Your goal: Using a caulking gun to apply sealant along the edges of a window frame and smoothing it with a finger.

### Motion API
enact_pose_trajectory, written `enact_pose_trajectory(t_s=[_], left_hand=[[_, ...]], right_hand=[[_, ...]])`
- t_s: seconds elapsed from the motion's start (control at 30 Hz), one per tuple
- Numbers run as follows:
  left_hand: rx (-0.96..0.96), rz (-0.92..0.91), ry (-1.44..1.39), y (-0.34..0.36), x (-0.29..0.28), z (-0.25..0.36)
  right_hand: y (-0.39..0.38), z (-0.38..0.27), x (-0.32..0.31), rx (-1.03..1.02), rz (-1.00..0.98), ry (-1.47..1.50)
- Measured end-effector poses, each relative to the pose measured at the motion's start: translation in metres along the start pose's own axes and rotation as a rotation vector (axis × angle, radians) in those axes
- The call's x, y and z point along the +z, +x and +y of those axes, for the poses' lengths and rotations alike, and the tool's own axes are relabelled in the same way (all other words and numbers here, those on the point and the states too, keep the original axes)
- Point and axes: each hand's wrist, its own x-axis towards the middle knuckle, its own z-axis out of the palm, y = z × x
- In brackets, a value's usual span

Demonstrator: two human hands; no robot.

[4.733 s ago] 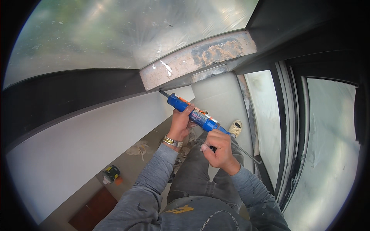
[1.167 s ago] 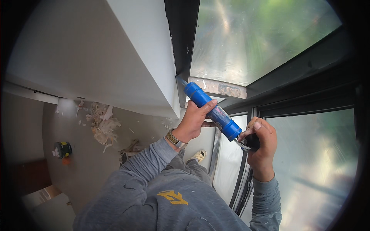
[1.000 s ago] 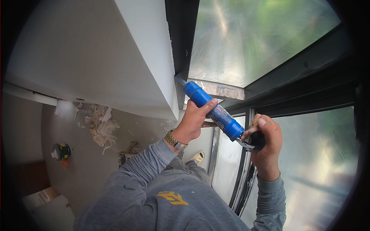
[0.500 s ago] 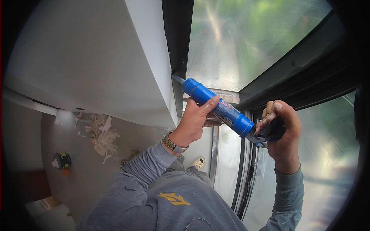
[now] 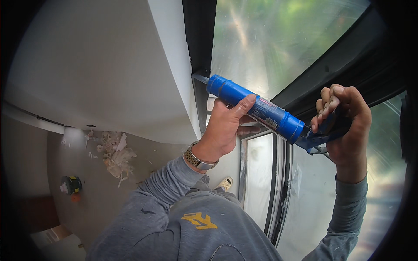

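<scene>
A blue caulking gun (image 5: 233, 92) lies slantwise across the middle of the view, its pale nozzle (image 5: 200, 78) up at the left end. That tip meets the seam between the dark window frame (image 5: 200, 39) and the white wall edge (image 5: 174, 52). My left hand (image 5: 224, 124) wraps round the barrel from below, thumb on top. At the lower right end, my right hand (image 5: 348, 122) grips the handle and trigger, its fingers curled. Part of the handle is hidden by that hand.
Behind the gun stands a large glass pane (image 5: 278, 39), hazy with smears. On the floor at the left lie crumpled pale plastic scraps (image 5: 116, 154) and a dark green round container (image 5: 71, 185). Window tracks (image 5: 278, 187) run down at the right of my body.
The gun's rear end and my right hand have moved right and slightly up, tilting the gun flatter. My left hand has shifted a little right. The nozzle tip has moved slightly up.
</scene>
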Motion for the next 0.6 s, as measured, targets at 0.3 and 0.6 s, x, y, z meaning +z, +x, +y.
enact_pose_trajectory(t_s=[0.3,0.6], left_hand=[[0.012,-0.036,0.017,-0.041,0.006,-0.022],[0.058,-0.075,0.058,-0.061,0.007,-0.022]], right_hand=[[-0.048,0.009,-0.026,-0.087,-0.119,0.031],[-0.071,0.010,-0.030,-0.189,-0.112,-0.070]])
